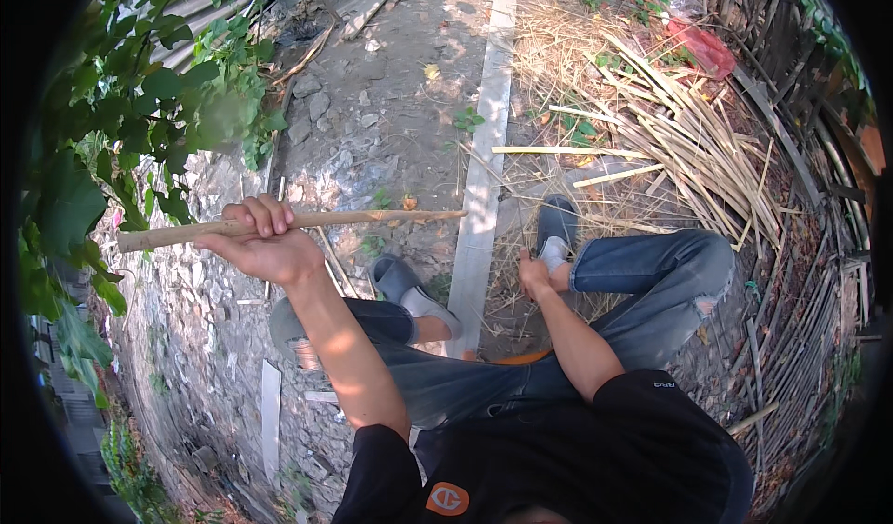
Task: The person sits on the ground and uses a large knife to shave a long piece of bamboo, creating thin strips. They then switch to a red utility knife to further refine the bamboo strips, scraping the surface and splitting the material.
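Note:
My left hand (272, 245) is raised on the left, palm up, with its fingers curled round a long wooden stick (363, 218). The stick lies nearly level, thick and blunt at its left end and narrowing to a thin tip at the right. That tip hangs over a long grey plank (486, 166) on the ground between my feet. Low beside my right shoe (556, 221), my right hand (533, 275) is closed. Whatever it may hold is hidden from this view.
A pile of split bamboo strips (684, 133) lies at the far right, with shavings around it and a red plastic bag (702, 49) behind. Leafy branches (139, 96) hang at the left. Stone rubble (209, 324) covers the ground there. Stacked sticks (809, 338) line the right side.

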Demonstrator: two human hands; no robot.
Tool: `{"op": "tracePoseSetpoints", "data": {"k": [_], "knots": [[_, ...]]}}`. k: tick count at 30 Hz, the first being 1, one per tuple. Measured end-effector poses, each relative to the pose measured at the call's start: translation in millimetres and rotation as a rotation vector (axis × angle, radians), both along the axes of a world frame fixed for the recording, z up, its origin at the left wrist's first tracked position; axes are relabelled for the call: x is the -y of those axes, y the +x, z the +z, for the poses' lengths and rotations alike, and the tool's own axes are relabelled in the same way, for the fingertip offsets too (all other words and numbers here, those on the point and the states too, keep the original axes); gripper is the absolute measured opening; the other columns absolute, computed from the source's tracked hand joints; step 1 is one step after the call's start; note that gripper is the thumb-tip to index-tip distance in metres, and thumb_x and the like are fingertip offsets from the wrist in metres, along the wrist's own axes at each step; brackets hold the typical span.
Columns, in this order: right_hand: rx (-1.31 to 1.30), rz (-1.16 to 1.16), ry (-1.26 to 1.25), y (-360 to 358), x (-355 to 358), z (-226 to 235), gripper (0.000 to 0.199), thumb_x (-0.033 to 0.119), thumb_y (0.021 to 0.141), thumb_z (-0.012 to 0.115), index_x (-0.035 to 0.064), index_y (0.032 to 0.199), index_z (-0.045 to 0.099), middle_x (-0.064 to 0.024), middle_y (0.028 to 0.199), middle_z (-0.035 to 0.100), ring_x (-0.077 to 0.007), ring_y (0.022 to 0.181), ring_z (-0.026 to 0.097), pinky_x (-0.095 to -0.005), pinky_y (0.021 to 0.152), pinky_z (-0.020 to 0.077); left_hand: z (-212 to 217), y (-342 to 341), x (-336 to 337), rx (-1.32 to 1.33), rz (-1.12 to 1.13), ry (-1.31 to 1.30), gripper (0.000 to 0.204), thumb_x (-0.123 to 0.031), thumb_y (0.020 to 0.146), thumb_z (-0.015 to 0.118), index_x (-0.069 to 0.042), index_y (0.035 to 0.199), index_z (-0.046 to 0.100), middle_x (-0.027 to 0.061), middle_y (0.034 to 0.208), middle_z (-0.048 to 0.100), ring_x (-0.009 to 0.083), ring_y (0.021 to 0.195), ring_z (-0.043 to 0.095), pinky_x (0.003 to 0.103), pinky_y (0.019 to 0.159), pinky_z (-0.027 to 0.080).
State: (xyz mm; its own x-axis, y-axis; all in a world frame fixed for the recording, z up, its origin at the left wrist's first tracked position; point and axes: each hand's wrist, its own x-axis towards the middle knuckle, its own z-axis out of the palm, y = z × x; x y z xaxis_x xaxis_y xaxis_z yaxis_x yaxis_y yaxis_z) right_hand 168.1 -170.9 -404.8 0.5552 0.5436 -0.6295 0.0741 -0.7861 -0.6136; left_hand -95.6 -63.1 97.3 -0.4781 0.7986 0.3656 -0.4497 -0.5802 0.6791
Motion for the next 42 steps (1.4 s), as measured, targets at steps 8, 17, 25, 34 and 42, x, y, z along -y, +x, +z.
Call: {"op": "tracePoseSetpoints", "data": {"k": [8, 17, 25, 34, 42], "knots": [[-0.07, 0.013, 0.143, -9, 2, -16, 0.068, 0.06, 0.102, 0.049, -0.0008, 0.073, 0.059, -0.0109, 0.059, 0.057, -0.0242, 0.043, 0.056, -0.0408, 0.04, 0.043, -88, 62, -41, 0.014, -0.215, 0.022, 0.05, -0.057, 0.107, 0.039, -0.011, 0.094, 0.05, 0.0018, 0.081, 0.046, 0.0141, 0.076, 0.043, 0.03, 0.071, 0.036], [-0.388, -0.031, 0.16, -24, 0, 137, 0.063, 0.059, 0.102, 0.051, 0.0048, 0.07, 0.051, -0.0056, 0.054, 0.05, -0.0191, 0.04, 0.049, -0.0372, 0.038, 0.0375, -102, 78, -45, -0.341, -0.011, -0.057, 0.03, -0.034, 0.108, 0.053, -0.007, 0.098, 0.045, 0.0041, 0.076, 0.055, 0.0126, 0.067, 0.051, 0.028, 0.065, 0.044], [-0.4, 0.097, 0.476, -50, -10, 151, 0.06, 0.054, 0.104, 0.05, 0.0023, 0.075, 0.057, -0.0036, 0.059, 0.051, -0.0158, 0.049, 0.051, -0.0345, 0.048, 0.0408, -112, 66, -59, -0.338, -0.161, -0.024, 0.037, -0.039, 0.109, 0.048, -0.006, 0.093, 0.05, -0.0016, 0.068, 0.045, 0.0059, 0.059, 0.04, 0.023, 0.055, 0.034], [-0.466, 0.216, 0.7, -78, -17, 246, 0.059, 0.057, 0.106, 0.043, 0.0073, 0.076, 0.05, 0.0003, 0.058, 0.044, -0.0086, 0.045, 0.041, -0.0255, 0.042, 0.0346, -117, 64, -63, -0.26, -0.053, -0.048, 0.049, -0.046, 0.109, 0.046, -0.009, 0.076, 0.044, -0.004, 0.065, 0.038, 0.0052, 0.056, 0.034, 0.023, 0.05, 0.026], [-0.689, 0.174, 1.341, -63, -5, 446, 0.061, 0.061, 0.107, 0.033, 0.0065, 0.085, 0.048, 0.0004, 0.057, 0.041, -0.0096, 0.044, 0.038, -0.0254, 0.044, 0.0333, -113, 64, -57, -0.228, -0.135, -0.049, 0.061, -0.06, 0.103, 0.047, -0.011, 0.069, 0.037, -0.0034, 0.063, 0.035, 0.0069, 0.05, 0.031, 0.025, 0.046, 0.023]]}}
